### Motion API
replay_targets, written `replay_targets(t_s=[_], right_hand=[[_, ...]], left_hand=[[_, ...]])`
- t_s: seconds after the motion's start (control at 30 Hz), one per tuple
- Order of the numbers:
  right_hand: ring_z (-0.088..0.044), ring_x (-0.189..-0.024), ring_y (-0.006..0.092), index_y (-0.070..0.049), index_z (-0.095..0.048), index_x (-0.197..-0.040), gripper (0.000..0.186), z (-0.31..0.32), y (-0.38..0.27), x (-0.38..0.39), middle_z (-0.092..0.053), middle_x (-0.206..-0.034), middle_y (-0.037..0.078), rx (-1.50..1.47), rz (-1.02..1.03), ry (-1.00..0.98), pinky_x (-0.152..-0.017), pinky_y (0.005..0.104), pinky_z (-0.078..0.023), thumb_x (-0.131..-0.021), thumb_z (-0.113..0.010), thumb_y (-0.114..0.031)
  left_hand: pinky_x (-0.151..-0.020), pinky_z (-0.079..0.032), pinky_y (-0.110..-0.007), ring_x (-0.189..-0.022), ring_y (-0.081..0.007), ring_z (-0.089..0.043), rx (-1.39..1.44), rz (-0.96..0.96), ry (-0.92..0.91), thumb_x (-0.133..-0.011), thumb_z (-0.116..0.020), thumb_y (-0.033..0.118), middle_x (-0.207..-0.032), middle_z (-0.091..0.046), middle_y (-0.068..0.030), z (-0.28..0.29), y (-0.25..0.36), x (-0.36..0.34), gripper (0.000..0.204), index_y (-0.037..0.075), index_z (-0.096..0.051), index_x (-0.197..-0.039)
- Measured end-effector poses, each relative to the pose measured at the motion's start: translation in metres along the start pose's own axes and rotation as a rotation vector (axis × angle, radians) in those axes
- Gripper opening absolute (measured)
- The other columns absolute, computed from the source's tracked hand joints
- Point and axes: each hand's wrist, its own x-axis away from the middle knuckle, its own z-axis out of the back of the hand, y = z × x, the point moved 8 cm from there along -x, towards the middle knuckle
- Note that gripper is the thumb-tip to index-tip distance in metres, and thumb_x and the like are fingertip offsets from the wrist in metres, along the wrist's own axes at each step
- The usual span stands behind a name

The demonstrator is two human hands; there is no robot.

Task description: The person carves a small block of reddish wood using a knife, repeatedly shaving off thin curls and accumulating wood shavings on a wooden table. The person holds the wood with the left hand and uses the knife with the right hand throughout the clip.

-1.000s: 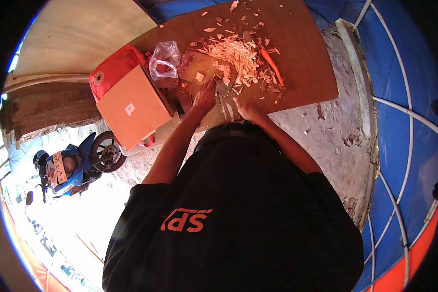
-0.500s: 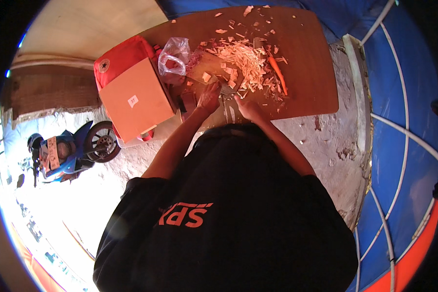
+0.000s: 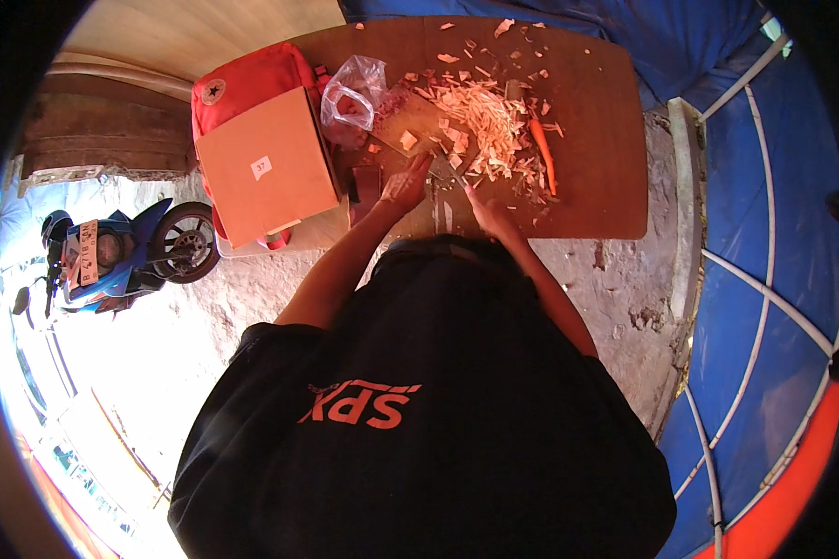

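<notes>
My right hand point(image 3: 490, 214) is closed round the handle of a knife with a broad grey blade point(image 3: 446, 169), angled up and left over the table. Beside the blade is my left hand point(image 3: 405, 188), its fingers stretched out toward the blade; whether they touch it is hard to tell. Just beyond lies a cutting board point(image 3: 418, 114) with a pale cut chunk point(image 3: 408, 141) on it. A heap of pale, thin cut strips point(image 3: 483, 116) spreads to the right of the board. Along the heap's right side rests a slim, carrot-like orange thing point(image 3: 543, 156).
The brown table point(image 3: 597, 112) carries scattered scraps. On its left are a clear plastic bag point(image 3: 354, 98), a cardboard box point(image 3: 270, 177), a red backpack point(image 3: 252, 88) and a dark flat object point(image 3: 365, 191). A blue motorcycle point(image 3: 112, 256) stands at far left; blue tarp point(image 3: 764, 186) hangs on the right.
The whole view has shifted slightly. The knife blade now shows more plainly between my hands, and my left fingers have drawn back from the chunk on the board.
</notes>
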Motion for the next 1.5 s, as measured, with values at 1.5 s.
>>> replay_targets(t_s=[1.5], right_hand=[[-0.064,-0.068,0.0387,0.011,-0.063,-0.074,0.096,-0.009,0.007,0.008,-0.06,-0.064,0.026,-0.151,-0.103,0.013,-0.066,0.0489,-0.048,-0.083,-0.025,-0.077]], left_hand=[[-0.071,-0.053,-0.038,-0.075,-0.0295,-0.068,0.517,0.897,0.17,-0.071,-0.061,0.022,-0.072,-0.068,-0.0165,-0.057,-0.097,-0.046,0.02,0.006,-0.072,-0.074]])
